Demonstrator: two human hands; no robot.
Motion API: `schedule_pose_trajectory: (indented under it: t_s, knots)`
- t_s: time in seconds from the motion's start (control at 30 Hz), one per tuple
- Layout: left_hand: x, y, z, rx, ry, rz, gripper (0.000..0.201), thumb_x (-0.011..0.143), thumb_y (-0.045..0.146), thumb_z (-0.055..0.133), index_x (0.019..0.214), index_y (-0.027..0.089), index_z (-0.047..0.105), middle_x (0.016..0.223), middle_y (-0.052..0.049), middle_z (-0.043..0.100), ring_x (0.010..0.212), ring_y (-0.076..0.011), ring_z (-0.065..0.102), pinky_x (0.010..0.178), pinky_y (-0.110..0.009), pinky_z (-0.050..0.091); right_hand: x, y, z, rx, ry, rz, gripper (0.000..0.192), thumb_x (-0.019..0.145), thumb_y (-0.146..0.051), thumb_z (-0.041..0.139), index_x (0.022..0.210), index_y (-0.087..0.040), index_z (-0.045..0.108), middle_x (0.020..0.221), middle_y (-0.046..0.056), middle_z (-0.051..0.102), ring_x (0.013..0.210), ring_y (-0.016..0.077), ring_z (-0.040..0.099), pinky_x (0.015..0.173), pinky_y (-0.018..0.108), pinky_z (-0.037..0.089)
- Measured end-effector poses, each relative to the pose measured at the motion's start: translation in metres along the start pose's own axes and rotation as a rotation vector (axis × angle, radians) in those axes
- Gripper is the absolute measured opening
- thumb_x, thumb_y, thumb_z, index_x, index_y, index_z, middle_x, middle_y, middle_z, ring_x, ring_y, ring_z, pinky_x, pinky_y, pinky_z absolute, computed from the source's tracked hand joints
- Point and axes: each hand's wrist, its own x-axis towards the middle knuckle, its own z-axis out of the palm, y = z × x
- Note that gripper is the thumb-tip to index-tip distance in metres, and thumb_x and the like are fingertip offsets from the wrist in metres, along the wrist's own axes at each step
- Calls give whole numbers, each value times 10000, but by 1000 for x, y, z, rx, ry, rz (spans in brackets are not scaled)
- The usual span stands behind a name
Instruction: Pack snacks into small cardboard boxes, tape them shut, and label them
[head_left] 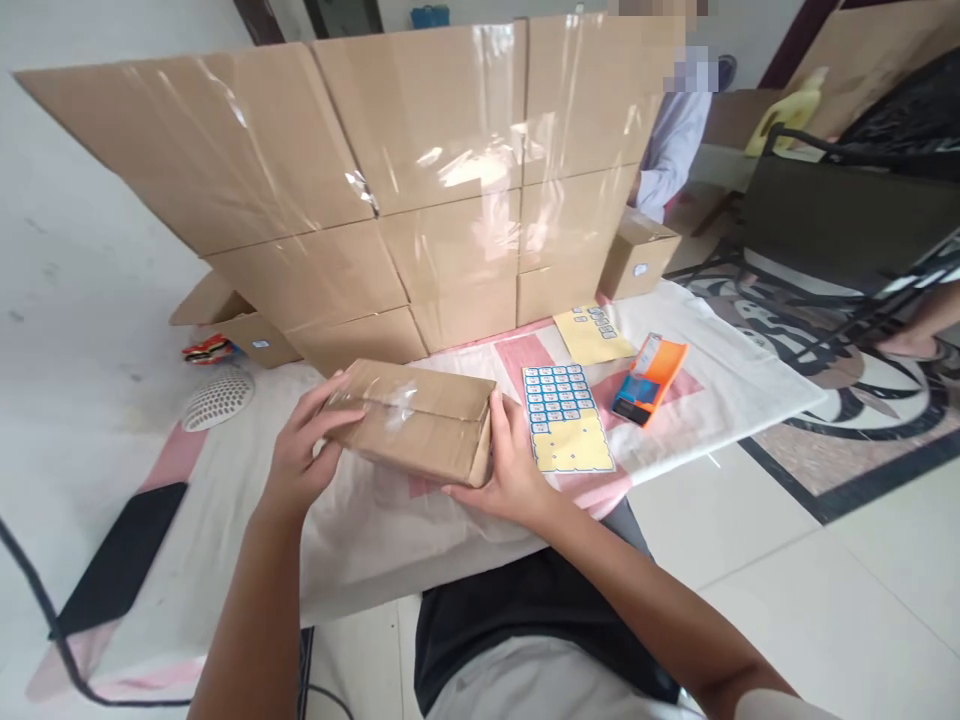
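A closed brown cardboard box (420,410), with clear tape shining on its upper face, is held between my two hands over the cloth-covered table. My left hand (306,440) grips its left end, fingers over the top. Around the right end, my right hand (514,465) is wrapped, with fingers along the side and the thumb underneath. Just right of that hand lies a sheet of blue-bordered labels (559,395), partly peeled down to its yellow backing. Beyond it is a yellow backing sheet (596,345) with a few labels left.
A tall cardboard panel (450,170) stands across the table's back. An orange-and-blue packet (651,380) lies at right. Small boxes with labels stand at back left (262,335) and back right (637,255). A black flat object (124,555) lies at left. Behind the panel is another person (679,130).
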Motion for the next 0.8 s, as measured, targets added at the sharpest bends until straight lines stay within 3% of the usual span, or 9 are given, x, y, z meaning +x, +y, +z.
schedule_pose_trajectory:
  t_s: [0.1, 0.17, 0.27, 0.33, 0.43, 0.5, 0.57, 0.67, 0.8]
  knots:
    - [37, -16, 32, 121, 75, -27, 336, 886, 111, 399, 1018, 214, 691, 1303, -110, 711, 1374, -257, 576, 1153, -517, 464, -24, 13, -20, -117, -133, -8, 1220, 764, -552, 853, 1670, -339, 64, 1701, 181, 174, 1591, 433, 151, 1252, 678, 239]
    - [40, -12, 42, 210, 194, -38, 352, 905, 105, 400, 1044, 210, 706, 1284, -122, 719, 1372, -264, 567, 1140, -519, 454, -43, 24, -42, -164, -38, 82, 832, 912, -509, 705, 1620, -326, 308, 1674, 157, 302, 1561, 399, 272, 1227, 634, 329]
    - [12, 28, 54, 308, 561, 58, 335, 933, 92, 457, 1085, 231, 722, 1186, -130, 734, 1205, -289, 641, 1034, -540, 488, -70, 43, -69, -250, 229, 447, 609, 961, -424, 581, 1518, -204, 471, 1436, 210, 575, 1311, 393, 562, 1034, 600, 518]
    - [-13, 74, 74, 272, 767, 184, 306, 900, 65, 536, 1059, 256, 714, 1015, -94, 740, 1037, -273, 679, 918, -496, 531, -79, 53, -76, -352, 260, 610, 611, 912, -425, 606, 1450, -144, 535, 1300, 212, 650, 1167, 409, 602, 955, 603, 533]
    - [-29, 147, 131, 12, 308, 185, 314, 875, 59, 588, 1096, 263, 678, 967, -55, 746, 941, -220, 722, 836, -385, 583, -75, 61, -74, -483, 250, 669, 677, 855, -425, 643, 1449, -119, 534, 1287, 203, 651, 1171, 427, 549, 991, 614, 477]
    - [-25, 183, 175, 49, -78, -12, 402, 917, 223, 644, 1318, 221, 610, 1313, -148, 697, 1240, -298, 660, 999, -464, 566, -67, 64, -71, -494, 281, 696, 705, 842, -423, 642, 1472, -137, 507, 1319, 197, 634, 1215, 431, 523, 1012, 620, 451]
    - [-18, 202, 209, 133, -311, -136, 678, 883, 452, 714, 1465, 165, 516, 1552, -227, 508, 1440, -402, 492, 1122, -610, 467, -60, 68, -71, -432, 320, 713, 659, 837, -423, 629, 1437, -171, 530, 1328, 180, 636, 1255, 422, 517, 1035, 626, 436]
    - [-22, 211, 227, 172, -438, -144, 769, 884, 554, 691, 1519, 177, 475, 1632, -187, 416, 1523, -396, 377, 1211, -649, 351, -60, 74, -78, -174, 378, 695, 595, 826, -420, 620, 1363, -174, 550, 1204, 153, 698, 1180, 350, 613, 1023, 559, 484]
    - [-52, 216, 213, 156, -443, -58, 585, 986, 396, 573, 1530, 216, 456, 1628, -81, 448, 1529, -322, 387, 1227, -595, 360, -70, 76, -94, 245, 419, 801, 654, 816, -450, 625, 1373, -141, 476, 863, 58, 726, 769, 242, 693, 752, 408, 573]
